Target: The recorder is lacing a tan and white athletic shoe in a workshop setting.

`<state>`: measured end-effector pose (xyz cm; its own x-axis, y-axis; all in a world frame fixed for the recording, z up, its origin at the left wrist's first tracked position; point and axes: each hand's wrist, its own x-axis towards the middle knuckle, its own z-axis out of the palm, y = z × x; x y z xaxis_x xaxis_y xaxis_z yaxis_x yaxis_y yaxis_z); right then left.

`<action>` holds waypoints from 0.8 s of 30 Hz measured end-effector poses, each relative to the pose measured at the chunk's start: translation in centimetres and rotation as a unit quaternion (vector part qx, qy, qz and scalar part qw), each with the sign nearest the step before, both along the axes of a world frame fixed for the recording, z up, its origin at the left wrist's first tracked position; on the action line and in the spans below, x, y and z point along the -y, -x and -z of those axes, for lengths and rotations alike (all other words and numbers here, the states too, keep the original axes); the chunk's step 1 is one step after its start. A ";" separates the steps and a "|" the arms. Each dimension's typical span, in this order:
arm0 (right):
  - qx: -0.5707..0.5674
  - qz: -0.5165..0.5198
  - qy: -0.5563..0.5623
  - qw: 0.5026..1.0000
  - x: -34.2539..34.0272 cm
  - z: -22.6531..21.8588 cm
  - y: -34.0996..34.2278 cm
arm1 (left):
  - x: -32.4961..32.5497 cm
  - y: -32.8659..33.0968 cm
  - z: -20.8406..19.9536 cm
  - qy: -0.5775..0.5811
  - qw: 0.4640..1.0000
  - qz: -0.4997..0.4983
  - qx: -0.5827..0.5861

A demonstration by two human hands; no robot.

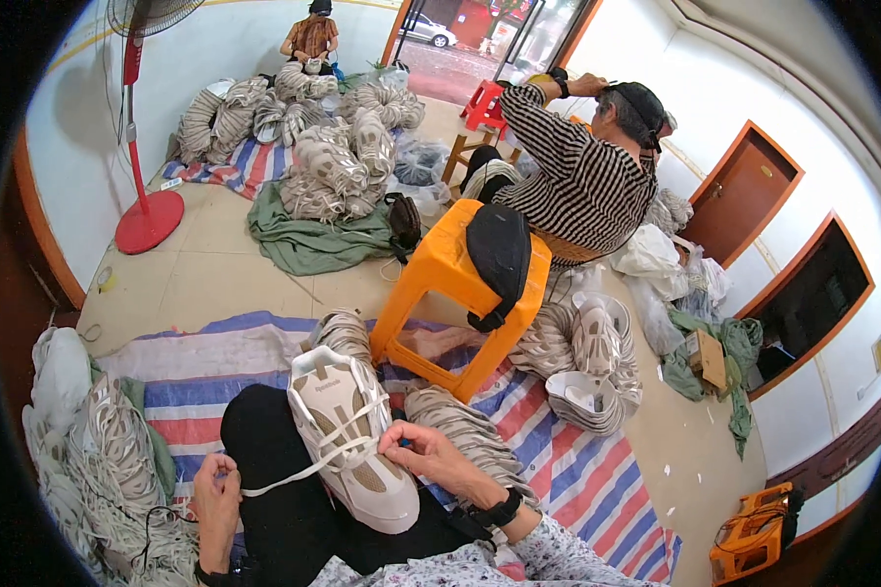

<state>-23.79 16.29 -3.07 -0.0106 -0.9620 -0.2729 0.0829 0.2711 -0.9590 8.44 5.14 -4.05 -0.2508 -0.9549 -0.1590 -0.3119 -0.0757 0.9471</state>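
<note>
A beige and white sneaker point(380, 497) rests on my black-clad lap, its toe pointing toward me. Cream shoelace point(346, 440) crosses loosely over its tongue. One length of the lace is drawn out to the left, and my left hand point(217, 501) pinches its end. My right hand point(439, 460) is closed at the shoe's right edge, thumb and forefinger pressed together by the eyelets. What those fingertips grip looks like lace, though it is mostly covered.
An orange stool point(429, 256) carrying a black pouch point(499, 256) stands just ahead. Shoe uppers point(597, 367) lie bundled on the striped sheet point(191, 391). Loose laces point(117, 479) heap at my left. A person in stripes point(587, 186) sits ahead right; another person point(311, 37) sits farther back.
</note>
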 end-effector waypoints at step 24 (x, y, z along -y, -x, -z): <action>0.098 -0.028 0.031 0.994 1.1 1.8 0.3 | 0.7 -0.7 0.7 -0.069 0.996 -0.035 -0.034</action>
<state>-24.14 15.24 -4.88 0.0913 -0.9746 -0.2046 0.2562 0.2215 -0.9409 9.17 4.44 -4.74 -0.1998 -0.9404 -0.2752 -0.2372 -0.2261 0.9448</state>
